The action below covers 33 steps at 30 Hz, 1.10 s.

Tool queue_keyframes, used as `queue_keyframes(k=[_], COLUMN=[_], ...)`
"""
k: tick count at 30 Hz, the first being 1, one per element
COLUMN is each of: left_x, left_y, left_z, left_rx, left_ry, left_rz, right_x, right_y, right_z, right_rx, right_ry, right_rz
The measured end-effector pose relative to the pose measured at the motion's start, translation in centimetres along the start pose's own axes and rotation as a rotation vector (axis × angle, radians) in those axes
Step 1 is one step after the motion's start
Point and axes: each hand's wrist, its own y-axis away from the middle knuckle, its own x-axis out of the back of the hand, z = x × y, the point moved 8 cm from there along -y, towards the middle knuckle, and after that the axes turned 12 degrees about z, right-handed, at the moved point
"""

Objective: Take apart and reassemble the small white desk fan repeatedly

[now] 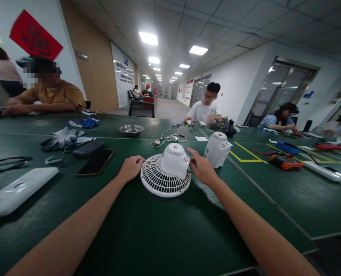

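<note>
A white fan head (150,176) lies grille-down on the green table in front of me, its round slatted guard flat and its domed motor housing (174,159) on top. My left hand (132,167) is at the guard's left rim, with curled fingers gripping the edge. On the other side, my right hand (201,165) has its fingers apart beside the motor housing, close to its right side; whether a fingertip touches is unclear. Just beyond that hand stands a separate white vented plastic housing (217,149), upright on the table.
Behind the fan are a white cable (167,138) and a metal bowl (131,129). To the left lie a phone (95,163), a dark power bank (89,149), gloves (63,138) and a white device (20,191). An orange multimeter (285,162) is at right. Other people sit around the table.
</note>
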Motion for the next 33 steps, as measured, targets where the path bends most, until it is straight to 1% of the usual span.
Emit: queue_keyframes(k=[2, 4, 6, 9, 12, 15, 18, 20, 23, 24, 26, 28, 31, 33], left_x=[-0.3, -0.6, -0.9, -1.1, -1.1, -1.0, 0.0, 1.3, 3.0, 3.1, 2.7, 1.5, -0.3, -1.0], left_y=[0.0, 0.1, 0.2, 0.4, 0.5, 0.7, 0.8, 0.8, 0.7, 0.7, 0.8, 0.9, 1.3, 1.7], left_z=[0.1, 0.3, 0.3, 0.3, 0.5, 0.9, 1.9, 2.6, 2.9, 3.0, 3.3, 3.6, 3.6, 3.3], left_rx=[-0.029, -0.056, -0.072, -0.096, -0.124, -0.135, -0.149, -0.140, -0.044, -0.010, 0.034, 0.066, 0.167, 0.252], left_ry=[-0.007, 0.013, 0.041, 0.058, 0.034, 0.028, 0.085, 0.138, 0.219, 0.264, 0.384, 0.504, 0.639, 0.722], left_rz=[-0.039, -0.080, -0.111, -0.132, -0.128, -0.128, -0.052, 0.059, 0.253, 0.281, 0.277, 0.214, 0.140, 0.135], right_x=[0.7, 1.1, 0.8, -0.3, -1.1, -1.4, -1.4, -1.5, -2.3, -2.7, -3.9, -4.8, -5.6, -6.1], right_y=[-0.1, 0.0, 0.2, 0.8, 1.1, 1.1, 1.0, 1.0, 1.2, 1.4, 1.8, 2.3, 3.0, 3.3], right_z=[-0.1, -0.5, -1.3, -2.2, -2.2, -1.6, -0.9, -0.4, 0.3, 0.4, 0.0, -0.5, -0.8, -1.0], right_rx=[-0.019, -0.027, -0.011, 0.000, -0.043, -0.123, -0.240, -0.351, -0.555, -0.615, -0.699, -0.744, -0.796, -0.823], right_ry=[-0.082, -0.173, -0.238, -0.257, -0.271, -0.344, -0.493, -0.657, -0.908, -0.982, -1.106, -1.186, -1.249, -1.274], right_rz=[0.082, 0.112, 0.063, -0.039, -0.079, -0.084, -0.064, -0.028, 0.034, 0.029, -0.026, -0.098, -0.174, -0.228])
